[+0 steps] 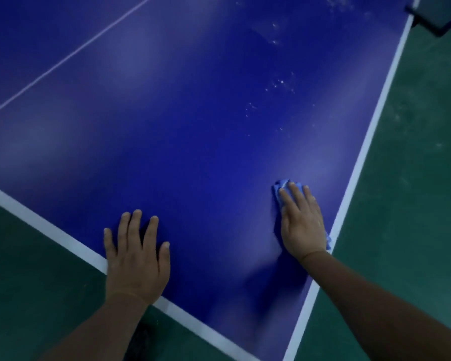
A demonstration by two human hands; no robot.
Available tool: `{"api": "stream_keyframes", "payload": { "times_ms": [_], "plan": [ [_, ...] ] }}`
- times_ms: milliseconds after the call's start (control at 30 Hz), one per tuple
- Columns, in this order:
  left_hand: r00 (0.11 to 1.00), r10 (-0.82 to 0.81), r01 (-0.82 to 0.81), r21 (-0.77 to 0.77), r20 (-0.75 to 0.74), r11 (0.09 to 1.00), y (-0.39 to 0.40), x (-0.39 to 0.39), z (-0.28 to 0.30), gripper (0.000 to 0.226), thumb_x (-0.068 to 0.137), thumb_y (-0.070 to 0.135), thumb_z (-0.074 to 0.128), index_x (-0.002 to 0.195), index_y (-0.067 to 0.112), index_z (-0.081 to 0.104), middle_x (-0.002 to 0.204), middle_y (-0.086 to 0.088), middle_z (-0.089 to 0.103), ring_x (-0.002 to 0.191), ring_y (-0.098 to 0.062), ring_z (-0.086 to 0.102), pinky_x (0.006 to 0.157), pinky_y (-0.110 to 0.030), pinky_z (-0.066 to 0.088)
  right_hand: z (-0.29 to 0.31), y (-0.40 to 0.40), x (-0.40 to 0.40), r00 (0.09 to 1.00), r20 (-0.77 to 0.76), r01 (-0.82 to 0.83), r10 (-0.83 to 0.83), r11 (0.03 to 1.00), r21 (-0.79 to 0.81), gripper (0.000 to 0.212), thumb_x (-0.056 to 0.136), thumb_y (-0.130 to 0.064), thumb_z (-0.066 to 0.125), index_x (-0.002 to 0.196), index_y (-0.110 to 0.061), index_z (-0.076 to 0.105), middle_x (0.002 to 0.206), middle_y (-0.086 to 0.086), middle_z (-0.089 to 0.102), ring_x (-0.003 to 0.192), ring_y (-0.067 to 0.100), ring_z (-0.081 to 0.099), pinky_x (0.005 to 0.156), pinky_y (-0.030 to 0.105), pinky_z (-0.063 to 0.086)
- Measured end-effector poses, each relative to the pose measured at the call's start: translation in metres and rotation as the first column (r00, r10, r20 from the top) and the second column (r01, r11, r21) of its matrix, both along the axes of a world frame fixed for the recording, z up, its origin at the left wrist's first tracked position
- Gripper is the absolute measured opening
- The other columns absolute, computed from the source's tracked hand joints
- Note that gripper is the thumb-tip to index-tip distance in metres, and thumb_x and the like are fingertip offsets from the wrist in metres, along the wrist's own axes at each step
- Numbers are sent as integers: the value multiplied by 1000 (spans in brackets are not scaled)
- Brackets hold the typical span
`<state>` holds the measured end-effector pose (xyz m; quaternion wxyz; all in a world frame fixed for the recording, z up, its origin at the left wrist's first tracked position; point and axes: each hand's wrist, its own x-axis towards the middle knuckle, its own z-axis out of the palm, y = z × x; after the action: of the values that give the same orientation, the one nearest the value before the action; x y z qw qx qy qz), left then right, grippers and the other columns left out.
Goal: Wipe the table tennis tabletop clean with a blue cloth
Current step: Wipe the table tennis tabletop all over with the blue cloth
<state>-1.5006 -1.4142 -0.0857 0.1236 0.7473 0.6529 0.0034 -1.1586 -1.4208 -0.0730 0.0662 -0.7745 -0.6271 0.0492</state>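
The right hand [301, 222] lies flat, fingers straight, pressing the blue cloth [281, 185] onto the tabletop [193, 152] close to its right white edge, near the corner. The left hand [137, 254] rests open, fingers spread, on the near edge. White specks [280, 84] dot the surface farther off, above the green floor [414, 178].

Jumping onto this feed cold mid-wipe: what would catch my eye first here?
First the big blue tabletop with its white edge lines, a corner pointing toward the camera. Then the two hands near that corner: the right hand presses flat on a blue cloth close to the right edge, while the left hand rests flat by the near edge. Pale specks dot the surface farther up, ahead of the cloth.
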Motion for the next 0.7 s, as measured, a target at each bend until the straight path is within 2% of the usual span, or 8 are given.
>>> {"api": "stream_keyframes", "payload": {
  "times_ms": [133,233,300,367,467,533,633,700],
  "plan": [
    [994,2,2,42,-107,999,1,3,2,71,99,50,15,140,6,53,151,-20,41,144,-36,29,115,-61,18,7,80,9,999,-10,-46,46,999,11,45,95,-7,52,140,-8,56,152,13,46,141,45,35,111,57,35],
    [980,76,-67,51,-185,996,3,19,10,73,100,49,14,138,2,54,149,-21,44,142,-36,32,114,-61,18,6,118,-22,939,29,-340,341,939,-46,56,91,-11,46,147,-17,46,157,8,37,144,43,30,116,53,29],
    [957,248,-240,67,-148,968,8,44,16,71,97,47,21,141,1,51,152,-22,40,144,-36,29,117,-59,13,0,120,-60,815,-4,-580,580,814,-32,65,85,-13,52,149,-22,43,159,5,35,147,40,28,118,51,26],
    [900,429,-426,59,-73,903,15,79,21,71,96,47,19,146,3,43,158,-18,31,149,-33,20,121,-53,6,-8,120,-90,621,-48,-783,783,622,10,63,88,-16,54,149,-25,39,160,3,32,148,37,25,119,49,22],
    [828,561,-561,24,22,827,32,130,20,76,94,52,8,155,11,25,166,-8,9,153,-22,-1,123,-46,-6,-12,167,-85,374,3,-927,927,374,24,58,91,-19,53,148,-24,40,158,4,36,145,37,31,116,50,29],
    [809,584,-586,15,72,810,42,156,15,76,93,55,2,158,16,13,166,0,-6,151,-15,-15,121,-41,-15,-5,231,-53,433,76,-901,898,433,18,61,86,-13,54,146,-21,46,153,8,43,138,39,40,111,50,36],
    [810,581,-583,8,76,812,47,175,6,71,96,53,8,157,17,9,164,3,-9,150,-13,-19,121,-42,-16,2,336,25,712,208,-679,671,733,-43,59,88,-7,42,147,-12,43,154,13,39,131,40,42,110,48,33],
    [829,558,-558,-3,48,830,48,176,3,66,98,50,13,156,19,11,165,0,-1,152,-17,-12,122,-45,-11,7,376,73,827,252,-501,503,862,-78,58,91,-10,36,149,-8,36,155,13,33,132,39,38,111,47,28]
  ]
}}
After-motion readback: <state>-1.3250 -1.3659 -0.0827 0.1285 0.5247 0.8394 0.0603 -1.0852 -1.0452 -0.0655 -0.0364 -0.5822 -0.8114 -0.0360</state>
